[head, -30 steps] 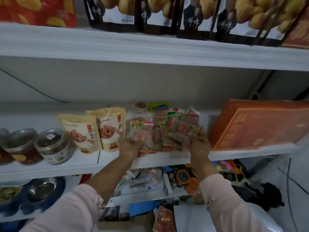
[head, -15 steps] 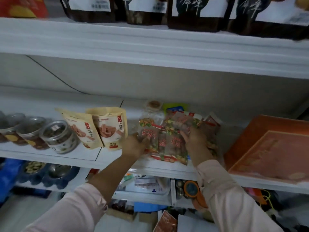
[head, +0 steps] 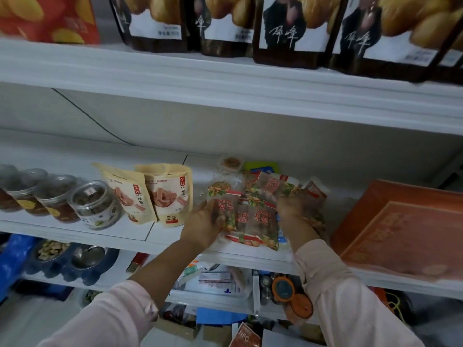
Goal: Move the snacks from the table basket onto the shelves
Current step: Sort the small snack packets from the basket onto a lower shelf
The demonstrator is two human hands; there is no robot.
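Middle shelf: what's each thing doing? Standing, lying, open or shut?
snack packets, sealed, lying bunched on the shelf, held by both hands
left hand, grips the packets' left side
right hand, grips their right side
tan pouches, upright, sealed
clear jars, lids on
orange box, closed

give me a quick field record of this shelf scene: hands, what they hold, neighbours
left grip: holds the left side of the snack packets
right grip: holds the packets' right side
packets' place: front part of the middle shelf
left of packets: two beige pouches, upright, then a row of clear jars
right of packets: orange box
top shelf: dark pouches standing in a row
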